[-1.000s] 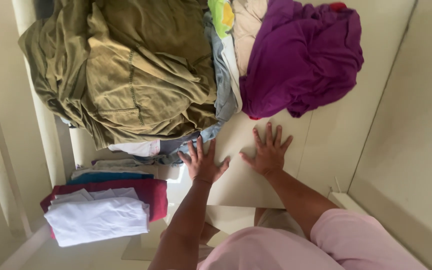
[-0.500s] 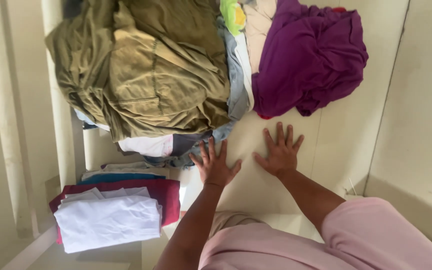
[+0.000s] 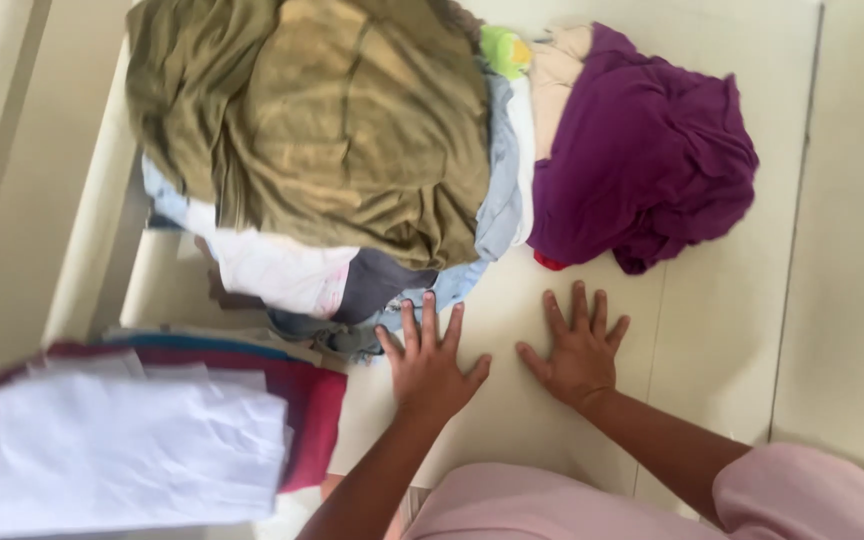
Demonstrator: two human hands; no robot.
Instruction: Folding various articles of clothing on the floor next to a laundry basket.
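Laundry pile [image 3: 352, 170] lies just beyond both flat hands [image 3: 432, 365].

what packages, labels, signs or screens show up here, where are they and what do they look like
None in view: no package, label, sign or screen shows.
Only cloth and hands: an olive garment on the heap, a purple garment to its right, a folded white cloth on a folded stack at lower left.
The left hand and right hand lie flat and open on the pale surface.
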